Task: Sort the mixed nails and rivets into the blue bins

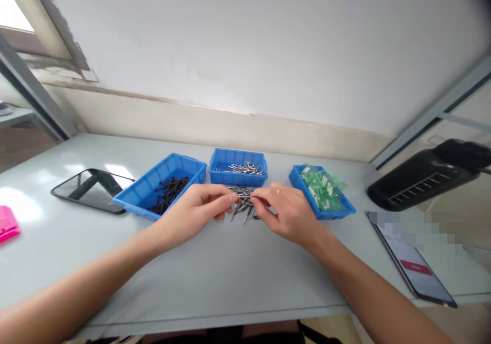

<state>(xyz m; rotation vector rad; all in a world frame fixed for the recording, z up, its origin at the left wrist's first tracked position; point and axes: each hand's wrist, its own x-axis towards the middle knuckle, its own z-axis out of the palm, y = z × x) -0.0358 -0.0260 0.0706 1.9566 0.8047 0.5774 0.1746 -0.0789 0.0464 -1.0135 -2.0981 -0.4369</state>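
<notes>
My left hand (201, 203) and my right hand (286, 211) face each other above the middle of the table, thumbs and forefingers pinched. Between their fingertips runs a thin metal rod (246, 197), its ends hidden by the fingers. Just under and behind the hands lies a loose pile of slender silvery rods (244, 216), partly covered by my fingers. Behind that pile stands a blue bin (238, 176) with small silvery metal pieces in it. A ring is on a finger of my right hand.
On the left, a blue bin (140, 193) holds black rod-like pieces, beside a dark-framed glassy panel (95, 190). A blue bin (337, 214) of green packets stands right. Farther right are a black bottle (418, 178) and a phone (412, 259). A pink object (7, 224) lies far left.
</notes>
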